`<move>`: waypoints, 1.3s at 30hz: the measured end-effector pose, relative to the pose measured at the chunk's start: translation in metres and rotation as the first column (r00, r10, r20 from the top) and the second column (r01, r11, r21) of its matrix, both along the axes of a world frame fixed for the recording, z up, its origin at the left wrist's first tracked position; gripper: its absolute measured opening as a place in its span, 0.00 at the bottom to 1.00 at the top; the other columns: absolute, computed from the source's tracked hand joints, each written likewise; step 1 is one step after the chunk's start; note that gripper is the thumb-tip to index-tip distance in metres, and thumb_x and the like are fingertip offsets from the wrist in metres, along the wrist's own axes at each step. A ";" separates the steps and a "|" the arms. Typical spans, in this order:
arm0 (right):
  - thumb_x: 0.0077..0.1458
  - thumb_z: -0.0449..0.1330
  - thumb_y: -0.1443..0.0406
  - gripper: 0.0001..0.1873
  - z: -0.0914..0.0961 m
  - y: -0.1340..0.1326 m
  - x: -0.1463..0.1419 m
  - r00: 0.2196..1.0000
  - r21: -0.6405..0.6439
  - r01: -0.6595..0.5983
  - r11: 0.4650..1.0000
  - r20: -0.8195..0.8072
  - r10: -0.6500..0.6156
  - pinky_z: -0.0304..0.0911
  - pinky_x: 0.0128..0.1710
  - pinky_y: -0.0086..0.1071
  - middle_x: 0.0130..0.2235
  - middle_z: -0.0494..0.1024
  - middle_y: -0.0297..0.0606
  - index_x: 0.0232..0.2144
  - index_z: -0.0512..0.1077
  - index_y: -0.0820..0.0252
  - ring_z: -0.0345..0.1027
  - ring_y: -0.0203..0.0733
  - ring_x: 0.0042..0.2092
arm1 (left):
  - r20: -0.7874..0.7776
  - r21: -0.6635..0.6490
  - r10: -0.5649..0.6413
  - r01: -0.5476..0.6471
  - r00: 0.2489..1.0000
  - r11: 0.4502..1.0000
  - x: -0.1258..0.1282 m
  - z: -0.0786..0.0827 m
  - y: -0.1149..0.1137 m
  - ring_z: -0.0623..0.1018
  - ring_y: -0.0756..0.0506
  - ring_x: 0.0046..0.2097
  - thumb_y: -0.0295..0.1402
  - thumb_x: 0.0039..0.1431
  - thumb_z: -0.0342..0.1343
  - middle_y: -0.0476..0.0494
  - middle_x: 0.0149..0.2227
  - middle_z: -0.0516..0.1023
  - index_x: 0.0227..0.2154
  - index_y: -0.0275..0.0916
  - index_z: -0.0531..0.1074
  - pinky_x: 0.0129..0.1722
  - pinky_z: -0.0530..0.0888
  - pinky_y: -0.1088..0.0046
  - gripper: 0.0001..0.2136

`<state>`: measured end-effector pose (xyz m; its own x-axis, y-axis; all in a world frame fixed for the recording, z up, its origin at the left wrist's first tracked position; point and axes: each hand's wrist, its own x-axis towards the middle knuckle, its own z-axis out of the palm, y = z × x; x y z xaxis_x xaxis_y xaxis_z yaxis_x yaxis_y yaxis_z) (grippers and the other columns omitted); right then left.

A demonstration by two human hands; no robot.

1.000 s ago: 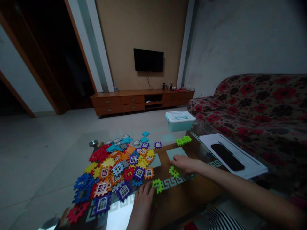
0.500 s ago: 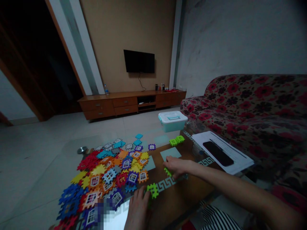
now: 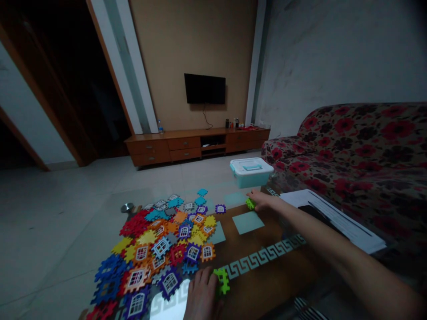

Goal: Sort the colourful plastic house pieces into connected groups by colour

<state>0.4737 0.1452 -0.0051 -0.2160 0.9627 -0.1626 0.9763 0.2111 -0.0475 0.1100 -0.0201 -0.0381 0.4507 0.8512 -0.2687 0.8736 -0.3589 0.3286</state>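
A heap of coloured interlocking plastic tiles (image 3: 160,242) covers the left half of a glass-topped table (image 3: 263,260). My left hand (image 3: 202,295) rests at the table's near edge, its fingers curled on a green tile (image 3: 222,280). My right hand (image 3: 262,201) is stretched to the far side of the table. It lies closed over green tiles (image 3: 250,203) there, which it mostly hides.
A teal storage box (image 3: 251,171) with a white lid stands on the floor beyond the table. Papers (image 3: 336,220) lie at the table's right, beside a floral sofa (image 3: 360,151). A TV and a low wooden cabinet (image 3: 196,143) line the far wall.
My right hand has lifted a green tile from the table's middle and carried it to the green tiles at the far side. The left hand stays on its green tile.
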 end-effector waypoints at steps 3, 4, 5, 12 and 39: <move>0.36 0.65 0.73 0.33 -0.004 0.006 -0.002 1.000 -0.005 0.008 1.000 0.016 -0.008 0.62 0.47 0.35 0.51 0.68 0.53 0.50 0.67 0.66 0.65 0.53 0.50 | 0.045 -0.005 0.022 -0.022 0.999 1.000 0.001 -0.002 -0.001 0.61 0.39 0.62 0.24 0.44 0.52 0.43 0.61 0.65 0.53 0.41 0.67 0.58 0.58 0.61 0.28; 0.36 0.65 0.74 0.33 -0.003 0.007 -0.003 1.000 -0.007 0.012 1.000 0.021 -0.012 0.62 0.47 0.35 0.51 0.68 0.53 0.49 0.68 0.67 0.65 0.53 0.50 | 0.066 0.002 0.029 -0.030 0.997 1.000 0.001 -0.003 -0.002 0.61 0.39 0.61 0.24 0.44 0.52 0.43 0.61 0.66 0.54 0.40 0.66 0.58 0.57 0.62 0.29; 0.37 0.65 0.74 0.32 -0.002 0.007 -0.004 1.000 -0.010 0.016 1.000 0.026 -0.016 0.63 0.46 0.35 0.50 0.69 0.54 0.49 0.68 0.67 0.66 0.53 0.49 | 0.087 0.011 0.037 -0.038 0.996 0.999 0.001 -0.003 -0.002 0.62 0.39 0.61 0.23 0.44 0.52 0.43 0.60 0.66 0.56 0.40 0.65 0.59 0.57 0.63 0.30; 0.44 0.62 0.77 0.22 0.020 -0.019 -0.055 0.999 0.051 -0.038 0.998 0.021 0.037 0.59 0.51 0.45 0.51 0.68 0.57 0.44 0.71 0.67 0.62 0.57 0.52 | 0.113 -0.042 0.085 -0.081 0.990 0.996 -0.004 0.001 -0.002 0.59 0.39 0.63 0.22 0.39 0.56 0.42 0.62 0.63 0.61 0.40 0.59 0.59 0.58 0.64 0.39; 0.56 0.53 0.66 0.06 -0.040 -0.110 -0.084 0.582 -0.108 0.400 0.910 -0.737 -0.343 0.62 0.26 0.27 0.26 0.74 0.33 0.30 0.69 0.61 0.68 0.38 0.26 | 0.209 -0.118 0.197 -0.176 0.958 0.977 -0.005 0.008 -0.002 0.68 0.46 0.50 0.21 0.40 0.57 0.45 0.47 0.67 0.39 0.38 0.67 0.48 0.64 0.76 0.20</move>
